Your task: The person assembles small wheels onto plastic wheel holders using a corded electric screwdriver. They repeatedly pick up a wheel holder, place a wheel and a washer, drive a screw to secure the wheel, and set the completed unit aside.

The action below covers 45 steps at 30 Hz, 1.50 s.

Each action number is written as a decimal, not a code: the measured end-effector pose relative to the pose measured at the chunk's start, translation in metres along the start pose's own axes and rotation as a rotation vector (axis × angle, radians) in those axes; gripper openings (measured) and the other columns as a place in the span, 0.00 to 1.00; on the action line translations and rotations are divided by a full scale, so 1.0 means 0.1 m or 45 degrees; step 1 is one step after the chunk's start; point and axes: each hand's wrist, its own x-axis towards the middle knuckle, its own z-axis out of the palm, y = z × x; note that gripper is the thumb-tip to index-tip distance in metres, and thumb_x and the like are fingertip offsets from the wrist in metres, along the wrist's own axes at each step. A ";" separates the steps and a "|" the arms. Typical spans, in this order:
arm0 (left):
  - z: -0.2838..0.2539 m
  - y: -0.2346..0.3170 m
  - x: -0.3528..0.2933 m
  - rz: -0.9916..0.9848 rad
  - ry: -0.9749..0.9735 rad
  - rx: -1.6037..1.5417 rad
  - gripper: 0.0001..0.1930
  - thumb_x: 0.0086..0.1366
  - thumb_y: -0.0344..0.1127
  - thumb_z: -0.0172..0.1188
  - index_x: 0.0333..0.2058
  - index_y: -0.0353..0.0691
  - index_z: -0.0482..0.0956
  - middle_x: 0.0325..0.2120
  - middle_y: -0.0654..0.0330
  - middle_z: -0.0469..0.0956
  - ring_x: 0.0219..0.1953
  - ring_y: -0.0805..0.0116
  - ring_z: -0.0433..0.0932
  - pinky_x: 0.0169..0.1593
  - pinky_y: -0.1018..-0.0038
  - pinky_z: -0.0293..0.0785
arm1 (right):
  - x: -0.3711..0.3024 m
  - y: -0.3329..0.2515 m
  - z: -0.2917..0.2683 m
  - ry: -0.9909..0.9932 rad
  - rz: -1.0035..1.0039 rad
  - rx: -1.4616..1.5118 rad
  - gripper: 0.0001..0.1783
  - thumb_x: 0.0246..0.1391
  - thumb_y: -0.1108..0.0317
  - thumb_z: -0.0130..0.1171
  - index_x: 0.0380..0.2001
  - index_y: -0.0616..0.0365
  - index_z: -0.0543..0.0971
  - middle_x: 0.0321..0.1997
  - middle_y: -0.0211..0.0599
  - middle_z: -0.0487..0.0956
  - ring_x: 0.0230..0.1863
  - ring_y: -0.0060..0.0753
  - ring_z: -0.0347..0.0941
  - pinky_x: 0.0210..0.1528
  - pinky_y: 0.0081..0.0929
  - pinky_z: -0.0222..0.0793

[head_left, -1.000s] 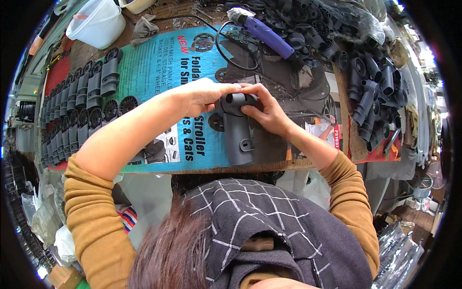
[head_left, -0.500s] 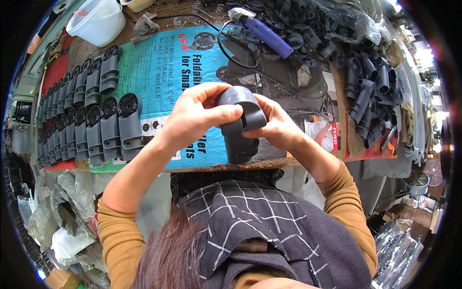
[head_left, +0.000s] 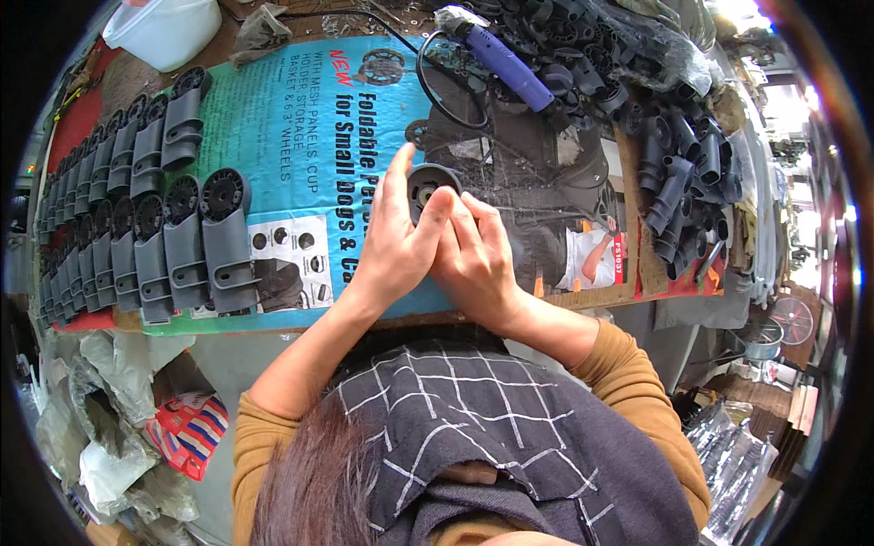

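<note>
A dark grey plastic joint piece (head_left: 424,187) with a round ribbed end is between my hands, over the blue printed cardboard (head_left: 282,136). My left hand (head_left: 398,246) lies along its left side, with the fingers stretched upward and the thumb across the round face. My right hand (head_left: 478,259) is closed in against the near right side, its fingers bent beside the left thumb. The hands touch and hide most of the piece's lower body. At the left, two rows of similar joint pieces (head_left: 228,246) stand side by side, round ends away from me.
A purple corded power tool (head_left: 506,65) lies at the back, beside a heap of dark plastic parts (head_left: 574,55). Loose grey tube-shaped parts (head_left: 678,182) are piled at the right. A white tub (head_left: 168,32) stands at the far left. Plastic bags (head_left: 127,382) hang below the table's left side.
The joint piece has been turned so that its round ribbed face shows. My left fingers have straightened upward, and both hands have come together over the piece. The view has shifted slightly.
</note>
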 end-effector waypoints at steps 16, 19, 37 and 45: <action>0.00 0.01 0.33 0.137 -0.175 0.234 0.32 0.48 0.43 0.74 0.49 0.36 0.71 0.45 0.48 0.71 0.51 0.50 0.70 0.54 0.61 0.69 | 0.15 0.78 0.17 -0.745 1.356 2.011 0.21 0.63 0.60 0.56 0.51 0.68 0.76 0.45 0.36 0.79 0.45 0.21 0.72 0.48 0.22 0.70; -0.04 0.01 0.39 0.134 -0.210 0.208 0.30 0.49 0.42 0.73 0.48 0.37 0.71 0.45 0.49 0.71 0.51 0.50 0.70 0.55 0.62 0.69 | 0.20 0.80 0.18 -0.803 1.343 1.999 0.23 0.64 0.59 0.56 0.53 0.67 0.74 0.46 0.35 0.79 0.45 0.20 0.72 0.47 0.22 0.69; -0.04 0.09 0.36 -0.019 -0.266 0.270 0.23 0.48 0.38 0.71 0.43 0.41 0.76 0.46 0.53 0.69 0.52 0.56 0.70 0.56 0.66 0.67 | 0.50 1.64 0.52 -0.088 0.492 0.003 0.04 0.48 0.66 0.64 0.25 0.52 0.82 0.31 0.31 0.73 0.40 0.39 0.67 0.43 0.36 0.63; 0.01 0.04 0.32 -0.001 -0.178 0.213 0.26 0.45 0.38 0.72 0.44 0.41 0.74 0.49 0.50 0.68 0.56 0.52 0.67 0.58 0.63 0.67 | 0.45 1.79 0.90 -0.047 0.312 -0.081 0.04 0.46 0.63 0.65 0.25 0.49 0.82 0.34 0.27 0.70 0.43 0.37 0.66 0.42 0.36 0.59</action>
